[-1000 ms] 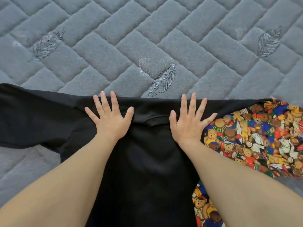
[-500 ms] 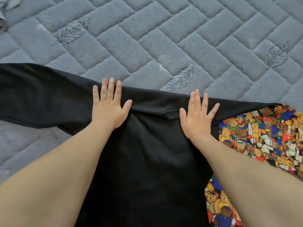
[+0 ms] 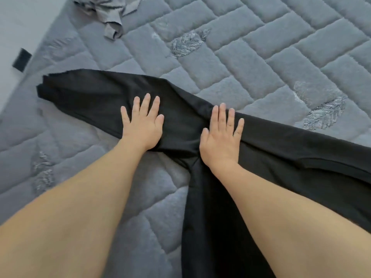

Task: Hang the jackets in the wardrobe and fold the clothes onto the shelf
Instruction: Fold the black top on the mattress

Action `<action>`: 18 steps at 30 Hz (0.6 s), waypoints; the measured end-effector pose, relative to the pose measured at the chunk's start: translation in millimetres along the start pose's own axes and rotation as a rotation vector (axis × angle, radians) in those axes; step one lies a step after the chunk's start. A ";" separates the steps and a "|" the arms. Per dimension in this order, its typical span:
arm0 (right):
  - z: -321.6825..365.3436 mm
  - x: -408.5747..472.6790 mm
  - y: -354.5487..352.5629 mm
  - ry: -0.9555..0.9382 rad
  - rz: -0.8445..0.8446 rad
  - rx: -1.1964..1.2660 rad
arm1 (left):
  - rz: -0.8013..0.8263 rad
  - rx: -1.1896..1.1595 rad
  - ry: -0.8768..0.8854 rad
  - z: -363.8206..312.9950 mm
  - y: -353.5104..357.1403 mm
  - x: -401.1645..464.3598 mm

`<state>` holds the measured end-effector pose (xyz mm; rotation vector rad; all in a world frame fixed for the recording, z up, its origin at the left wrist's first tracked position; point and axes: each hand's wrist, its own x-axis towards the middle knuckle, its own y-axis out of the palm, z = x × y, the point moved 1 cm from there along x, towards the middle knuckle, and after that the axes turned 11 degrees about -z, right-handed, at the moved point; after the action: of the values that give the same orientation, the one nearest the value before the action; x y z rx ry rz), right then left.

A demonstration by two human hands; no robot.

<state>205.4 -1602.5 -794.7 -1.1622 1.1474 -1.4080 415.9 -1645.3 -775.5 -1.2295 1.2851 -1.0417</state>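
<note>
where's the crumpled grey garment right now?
In the head view, the crumpled grey garment lies at the top left on the quilted grey bed cover, beyond the black garment and apart from it.

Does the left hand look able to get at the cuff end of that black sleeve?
Probably yes: the left hand lies flat on the sleeve, with nothing between it and the cuff.

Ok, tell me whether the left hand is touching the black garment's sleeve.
Touching. The head view shows the left hand lying flat, fingers straight, on the black garment, palm pressing its outstretched sleeve against the grey quilted mat.
</note>
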 end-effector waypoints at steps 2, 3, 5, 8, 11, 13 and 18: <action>-1.3 0.0 3.2 -0.028 -0.013 -0.016 | -0.057 -0.033 -0.196 29.2 0.0 -13.1; -0.7 -0.1 4.0 -0.030 -0.010 -0.025 | -0.096 -0.068 -0.294 39.6 -1.5 -20.0; 0.5 -0.3 4.1 -0.023 0.011 -0.043 | -0.200 -0.202 -0.465 51.8 -6.1 -30.9; 1.3 0.1 3.4 -0.007 0.022 -0.050 | -0.474 -0.562 -0.797 56.8 -19.1 -29.0; 1.4 1.0 4.8 0.003 0.028 -0.043 | -0.669 -1.032 -1.307 67.2 -33.4 -11.3; 2.0 1.8 6.8 -0.004 0.029 -0.038 | -0.646 -1.281 -1.497 81.2 -34.9 -1.3; 1.4 2.4 9.4 -0.019 0.005 -0.045 | -0.526 -1.398 -1.323 88.3 -43.9 0.1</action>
<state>207.5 -1606.1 -803.6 -1.2010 1.1725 -1.3710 508.0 -1644.3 -740.5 -2.6572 0.4109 0.7086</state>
